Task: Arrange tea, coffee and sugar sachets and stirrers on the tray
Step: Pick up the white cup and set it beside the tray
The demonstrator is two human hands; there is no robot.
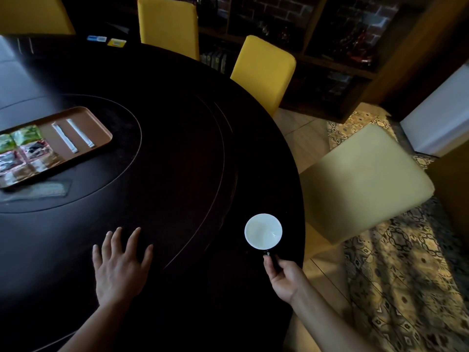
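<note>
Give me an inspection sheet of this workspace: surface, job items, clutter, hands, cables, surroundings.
Surface: dark round wooden table, inner turntable ring.
Job's things: brown rectangular tray holding colourful sachets in rows and two white paper-wrapped sticks.
Clutter: black cup with white inside near the table edge; blue and yellow packets far side.
Hands: left hand flat on table, open; right hand pinching the cup's handle.
Cables: nothing seen.
Surroundings: yellow chairs, dark shelving, patterned rug.
</note>
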